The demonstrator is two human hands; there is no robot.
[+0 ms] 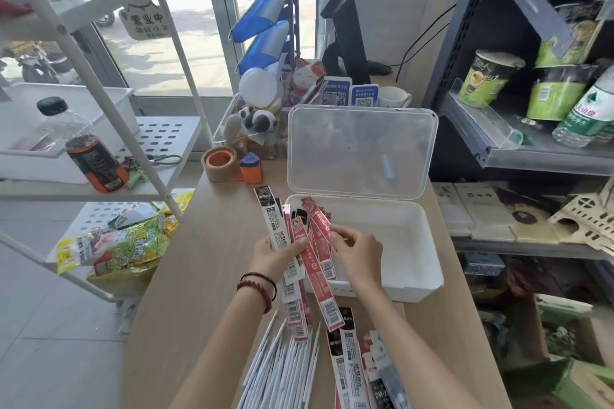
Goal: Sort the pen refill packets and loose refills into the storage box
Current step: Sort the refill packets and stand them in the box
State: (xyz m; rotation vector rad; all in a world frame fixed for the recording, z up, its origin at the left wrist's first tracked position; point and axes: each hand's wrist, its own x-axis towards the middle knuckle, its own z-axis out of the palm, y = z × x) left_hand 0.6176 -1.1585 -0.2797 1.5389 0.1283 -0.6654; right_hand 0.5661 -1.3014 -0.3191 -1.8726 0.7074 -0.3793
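Refill packets (pixel 300 232) fanned in left hand (pixel 278 255) grip, right hand (pixel 357 247) pinching one, storage box (pixel 405 242) behind

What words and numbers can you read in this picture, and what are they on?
"营业中": cream hanging sign in the window; the numbers beneath are blurred.
"M&G": tall white refill packet gripped in the left hand.
"DM-2": dark refill packet lying near the bottom edge.
Too small or blurred: barcode digits on the red refill packet pinched by the right hand, blue QR code stands, green water bottle label, yellow-green snack bags.
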